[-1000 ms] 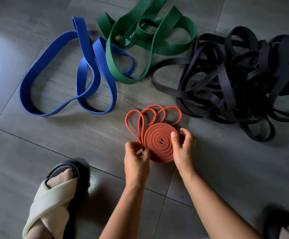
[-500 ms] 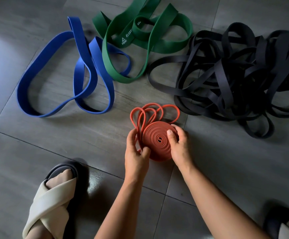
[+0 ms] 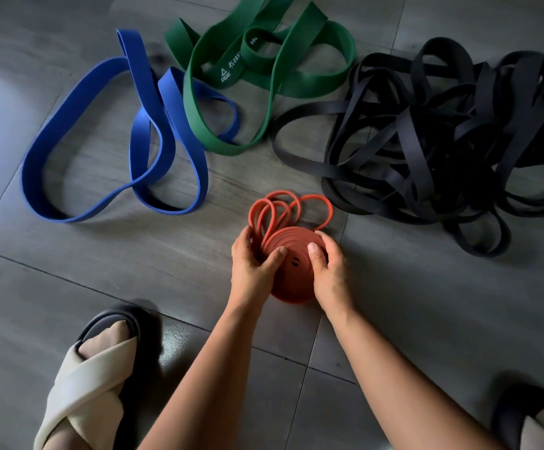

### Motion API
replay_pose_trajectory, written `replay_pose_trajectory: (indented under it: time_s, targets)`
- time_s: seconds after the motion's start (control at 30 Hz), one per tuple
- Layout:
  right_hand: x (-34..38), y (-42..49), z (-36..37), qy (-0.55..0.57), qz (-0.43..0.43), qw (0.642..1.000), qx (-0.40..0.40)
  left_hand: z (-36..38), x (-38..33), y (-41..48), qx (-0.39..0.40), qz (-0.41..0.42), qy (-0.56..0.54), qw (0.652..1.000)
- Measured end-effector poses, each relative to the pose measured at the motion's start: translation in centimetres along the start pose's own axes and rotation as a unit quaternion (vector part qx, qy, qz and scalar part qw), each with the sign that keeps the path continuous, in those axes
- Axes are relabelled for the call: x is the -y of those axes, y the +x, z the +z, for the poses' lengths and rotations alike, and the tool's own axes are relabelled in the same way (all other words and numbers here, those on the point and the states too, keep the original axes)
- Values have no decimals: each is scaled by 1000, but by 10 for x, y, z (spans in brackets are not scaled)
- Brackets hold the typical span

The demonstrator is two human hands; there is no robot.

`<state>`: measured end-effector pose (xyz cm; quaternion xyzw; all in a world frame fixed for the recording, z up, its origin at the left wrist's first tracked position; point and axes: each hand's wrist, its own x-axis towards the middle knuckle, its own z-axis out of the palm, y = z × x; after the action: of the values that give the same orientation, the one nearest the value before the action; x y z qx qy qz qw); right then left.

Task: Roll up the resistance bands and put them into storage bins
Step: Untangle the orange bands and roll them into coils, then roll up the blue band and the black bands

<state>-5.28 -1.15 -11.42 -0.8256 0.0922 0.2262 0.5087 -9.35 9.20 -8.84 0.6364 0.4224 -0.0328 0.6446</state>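
Looking thru the head cam, the only view I've got: both hands are on the orange band roll (image 3: 296,251), tipped up w/ its spiral face toward me, low over the grey tiled floor (image 3: 69,287) right in front of the person. Can't tell if its lower rim touches the tiles. Left hand (image 3: 252,267) has the thumb pressed on the flat face, w/ the fingers curled round the far-left rim where the strands feed in. Right hand (image 3: 329,271) mirrors it: thumb on the face, fingers wrapped round the right rim. So both are gripping the roll. A few loose loops (image 3: 273,222) of the same band lie unrolled just beyond.

Handling, my guess: thin rubber, light, soft, springy. The spiral will prob unwind or cone out at the centre if the squeeze lets go. Best hold is across the rim w/ a thumb on the face.

Farther out lie a blue band (image 3: 139,69), a wide green band (image 3: 231,71) lapped over it, & a tangled heap of black bands (image 3: 426,151), all unrolled. A cream cross-strap sandal (image 3: 88,378) sits bottom left.

Containers: no storage bin in frame, so can't say what any holds.
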Motion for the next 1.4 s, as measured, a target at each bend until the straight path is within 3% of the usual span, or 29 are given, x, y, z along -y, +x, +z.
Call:
replay_pose_trajectory:
  time_s: [0.2, 0.33, 0.5, 0.67, 0.8, 0.9, 1.27, 1.4]
  targets:
    - [-1, -2, -3, 2, -11, 1000, 14, 1, -5, 10, 77, 7, 35, 996]
    - [-2, 1, -3, 0, -17, 1000, 19, -1, -1, 18, 119, 65, 113, 984]
    - [-6, 3, -4, -75, -55, 996, -6, -1, -6, 23, 121, 115, 253, 953]
    - [-6, 6, -10, -116, -65, 991, -1, -3, -1, 23, 118, 114, 303, 939]
    - [-8, 7, -8, -112, -71, 991, -6, -1, -5, 24, 63, 59, 142, 986]
    - [-7, 8, -8, -104, -66, 992, -1, -6, -5, 22, 47, 12, 34, 998]
    - [-4, 6, -8, -51, -55, 997, -6, -15, -1, 22, -3, 22, -9, 1000]
    - [-4, 8, -10, -50, -55, 997, -22, -21, -1, 21, -57, 20, -47, 997]
